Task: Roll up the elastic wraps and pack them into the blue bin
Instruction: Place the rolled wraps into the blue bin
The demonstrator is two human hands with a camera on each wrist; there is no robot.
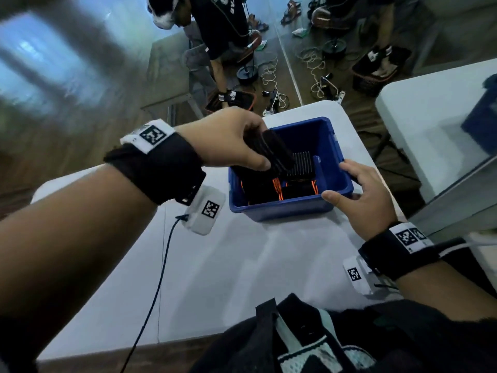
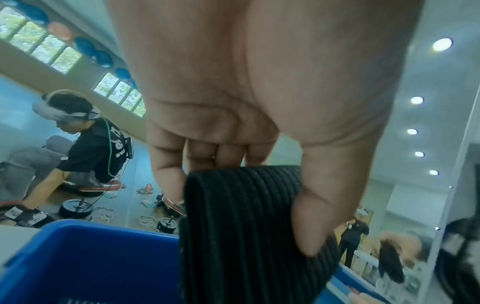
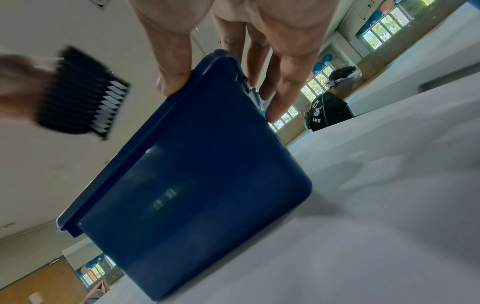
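A: What has each grip got?

B: The left hand (image 1: 228,141) is curled round a rolled black wrap (image 1: 277,154), thumb on one side and fingers on the other, holding it tilted over the open blue bin (image 1: 333,184). The right hand (image 1: 360,195) has its thumb and fingers closed on the bin's near right rim, steadying it on the tabletop (image 1: 215,265).

A: How far along would you say it is?

B: Late, I'd judge. Rolled wraps (image 1: 295,181), black with orange edging, already lie in the bin's bottom; how many is hard to tell in the shadow. No loose wrap shows on the tabletop, so this may be the last one, not yet released.
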